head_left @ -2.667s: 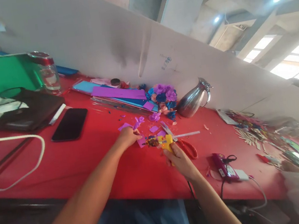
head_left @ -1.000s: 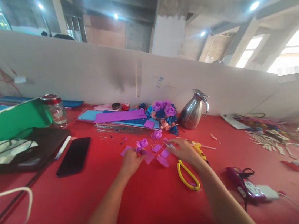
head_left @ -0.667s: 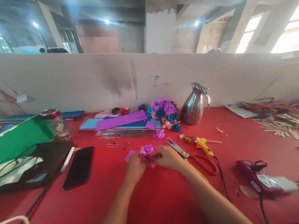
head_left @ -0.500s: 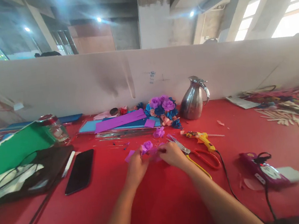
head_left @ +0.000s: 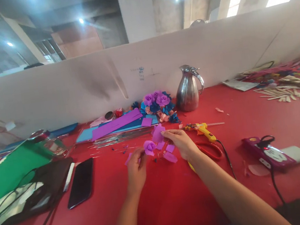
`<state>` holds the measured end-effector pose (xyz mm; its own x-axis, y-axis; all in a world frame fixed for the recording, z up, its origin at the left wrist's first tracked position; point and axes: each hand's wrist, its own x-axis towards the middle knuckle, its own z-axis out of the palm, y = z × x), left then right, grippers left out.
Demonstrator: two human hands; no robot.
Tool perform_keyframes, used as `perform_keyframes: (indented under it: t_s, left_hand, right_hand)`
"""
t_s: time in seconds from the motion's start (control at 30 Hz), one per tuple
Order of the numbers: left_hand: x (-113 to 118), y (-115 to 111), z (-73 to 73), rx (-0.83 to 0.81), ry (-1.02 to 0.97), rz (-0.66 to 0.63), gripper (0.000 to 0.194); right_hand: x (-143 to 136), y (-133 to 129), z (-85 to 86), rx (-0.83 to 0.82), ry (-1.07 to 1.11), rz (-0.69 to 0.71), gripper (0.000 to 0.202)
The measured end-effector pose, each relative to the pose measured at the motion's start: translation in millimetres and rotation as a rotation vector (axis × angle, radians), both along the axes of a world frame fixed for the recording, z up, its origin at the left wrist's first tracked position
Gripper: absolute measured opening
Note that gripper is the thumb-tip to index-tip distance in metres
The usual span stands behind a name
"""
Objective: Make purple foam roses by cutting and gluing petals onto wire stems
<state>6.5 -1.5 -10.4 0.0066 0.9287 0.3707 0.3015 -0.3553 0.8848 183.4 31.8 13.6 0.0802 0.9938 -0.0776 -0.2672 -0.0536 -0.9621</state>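
Note:
Between the fingertips of my left hand [head_left: 136, 169] is a purple paper flower [head_left: 150, 147] with curled petals. My right hand [head_left: 183, 143] pinches a thin purple paper petal [head_left: 158, 135] just above and right of the flower, apart from it. Loose purple paper pieces [head_left: 170, 157] lie on the red table below the right fingers. Scissors [head_left: 211, 150] are partly hidden under my right hand and forearm; part of the handles shows. Beyond that hand lies a yellow glue gun [head_left: 205, 132] with a glue stick in its back.
Behind my hands are a bunch of purple, blue and pink paper flowers [head_left: 160, 105], purple paper strips [head_left: 116, 124] and thin wires [head_left: 119, 136]. A steel jug [head_left: 187, 91] stands near the partition. A phone [head_left: 81, 183] is left, a purple power strip [head_left: 269, 153] right.
My hands have moved apart, the left one lifting the flower slightly into clearer view. The right hand has risen with a petal in its fingers. The camera view has turned and tilted.

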Motion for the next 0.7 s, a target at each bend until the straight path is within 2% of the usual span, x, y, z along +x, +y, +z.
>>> perform_keyframes:
  t_s: [0.13, 0.27, 0.4, 0.53, 0.7]
  left_hand:
    - [-2.5, 2.3, -5.7, -0.136, -0.164, 0.041, 0.022]
    - [0.2, 6.0, -12.5, -0.273, -0.417, 0.08, 0.026]
    - [9.4, 5.5, -7.6, -0.366, -0.639, 0.075, 0.021]
    - [15.6, 4.4, -1.5, -0.416, -0.68, 0.074, 0.02]
    - [16.1, 6.2, -4.5, -0.428, -0.663, 0.085, 0.02]
  right_hand:
    - [-4.0, -3.1, 2.7, -0.006, 0.041, -0.002, 0.029]
    - [-13.4, -6.1, -2.0, -0.001, 0.073, 0.009, 0.031]
    - [-24.3, -10.7, -7.7, 0.031, 0.109, 0.014, 0.032]
    - [-29.3, -13.9, -9.5, 0.039, 0.089, -0.007, 0.031]
    - [-29.9, -14.0, -11.7, 0.045, 0.084, -0.004, 0.032]
